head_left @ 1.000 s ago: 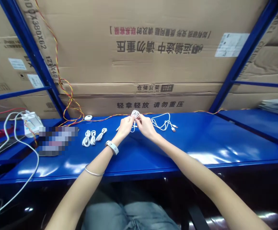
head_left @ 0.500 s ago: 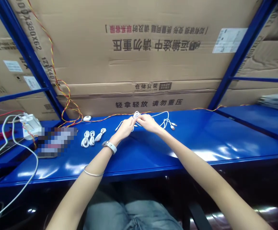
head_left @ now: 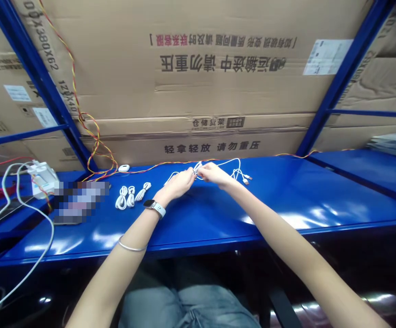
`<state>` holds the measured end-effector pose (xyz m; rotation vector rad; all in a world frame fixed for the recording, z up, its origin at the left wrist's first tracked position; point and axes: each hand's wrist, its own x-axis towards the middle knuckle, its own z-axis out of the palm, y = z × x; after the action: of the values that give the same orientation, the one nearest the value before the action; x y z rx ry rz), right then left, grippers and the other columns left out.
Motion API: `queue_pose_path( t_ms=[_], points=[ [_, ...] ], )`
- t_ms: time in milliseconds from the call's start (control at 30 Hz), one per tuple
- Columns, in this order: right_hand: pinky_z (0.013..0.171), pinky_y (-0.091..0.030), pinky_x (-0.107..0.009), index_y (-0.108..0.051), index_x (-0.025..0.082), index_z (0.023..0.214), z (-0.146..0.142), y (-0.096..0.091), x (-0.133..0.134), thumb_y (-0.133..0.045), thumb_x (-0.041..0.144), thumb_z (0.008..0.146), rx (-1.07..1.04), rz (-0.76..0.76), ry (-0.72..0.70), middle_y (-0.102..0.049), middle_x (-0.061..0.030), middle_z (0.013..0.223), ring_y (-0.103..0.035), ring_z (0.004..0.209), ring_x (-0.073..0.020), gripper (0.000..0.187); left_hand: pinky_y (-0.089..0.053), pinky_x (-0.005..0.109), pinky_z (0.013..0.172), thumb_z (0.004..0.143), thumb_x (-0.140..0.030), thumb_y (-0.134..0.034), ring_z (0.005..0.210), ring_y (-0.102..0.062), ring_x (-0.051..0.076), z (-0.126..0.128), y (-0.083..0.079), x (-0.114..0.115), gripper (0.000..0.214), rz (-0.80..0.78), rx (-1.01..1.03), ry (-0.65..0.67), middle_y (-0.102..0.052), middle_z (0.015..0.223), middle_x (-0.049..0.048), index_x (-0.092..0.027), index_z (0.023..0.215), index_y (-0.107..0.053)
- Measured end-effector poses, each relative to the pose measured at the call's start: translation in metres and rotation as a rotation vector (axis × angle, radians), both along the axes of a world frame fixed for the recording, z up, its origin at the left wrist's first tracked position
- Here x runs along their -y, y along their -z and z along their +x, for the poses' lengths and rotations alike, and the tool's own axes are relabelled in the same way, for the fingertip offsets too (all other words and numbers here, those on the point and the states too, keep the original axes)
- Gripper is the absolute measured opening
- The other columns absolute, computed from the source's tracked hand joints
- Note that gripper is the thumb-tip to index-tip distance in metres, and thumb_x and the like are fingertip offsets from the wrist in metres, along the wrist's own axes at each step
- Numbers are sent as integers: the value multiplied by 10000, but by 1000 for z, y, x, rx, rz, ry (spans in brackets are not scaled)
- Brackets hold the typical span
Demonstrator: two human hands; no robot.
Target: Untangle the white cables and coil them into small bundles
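Note:
My left hand [head_left: 180, 183] and my right hand [head_left: 212, 174] meet near the far side of the blue metal bench [head_left: 269, 200]. Their fingertips pinch a white USB cable [head_left: 197, 169] between them. Its loose length curls off to the right, ending in small connectors [head_left: 246, 180]. Several bundled white cables [head_left: 125, 197] lie in a row left of my left hand, out of reach of my fingers. A smartwatch [head_left: 155, 208] and a thin bangle [head_left: 131, 248] sit on my left forearm.
A red-and-yellow twisted wire [head_left: 170, 163] runs along the bench's far edge. Left of the bundles lie a pixelated object [head_left: 81, 202] and a white device [head_left: 43, 179] with thick white cords. Cardboard cartons [head_left: 198, 77] stand behind blue shelf posts.
The small white loop between my fingers has shrunk, and my hands have lowered slightly toward the bench. The camera view has shifted very slightly.

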<state>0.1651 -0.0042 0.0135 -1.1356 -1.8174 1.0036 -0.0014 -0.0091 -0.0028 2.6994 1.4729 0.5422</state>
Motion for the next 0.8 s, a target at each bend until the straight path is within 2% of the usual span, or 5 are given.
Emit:
queue_pose_path(
  t_ms=[167,433,633,700,800],
  points=[
    [467,-190,-229,-317,197,517,-10,8,4,-450,279,718,-31,54,84,-305,57,469,-257,464,-67,254,-462,292,711,1000,-333,-245,857,-679,235,5,-4,7,335,141,-164,-138,-676,959,123,-153,1090,-514],
    [501,-198,-236,-367,187,497,-22,10,13,-461,230,706,-129,122,164,-329,48,475,-282,494,-81,233,-470,308,711,987,-308,-308,870,-688,257,11,-8,12,301,200,-122,-265,-688,955,149,-153,1068,-553],
    [482,-203,-231,-367,197,541,-23,0,20,-485,257,747,-291,-21,2,-289,69,465,-238,461,-67,244,-435,289,676,975,-329,-333,826,-683,250,10,-4,11,330,183,8,-279,-698,899,143,-149,1014,-606],
    [491,-245,-229,-431,189,595,-20,-4,18,-492,345,798,-300,47,-40,-315,68,478,-277,471,-77,263,-411,272,651,972,-364,-341,785,-669,228,9,-1,7,354,134,107,-254,-697,845,122,-151,952,-624],
    [583,-362,-236,-577,163,754,-10,-9,11,-553,399,803,-204,293,24,-499,22,614,-442,588,-107,243,-368,253,609,959,-406,-362,655,-610,177,6,3,-2,398,26,288,-151,-659,699,66,-155,770,-606]
  ],
)
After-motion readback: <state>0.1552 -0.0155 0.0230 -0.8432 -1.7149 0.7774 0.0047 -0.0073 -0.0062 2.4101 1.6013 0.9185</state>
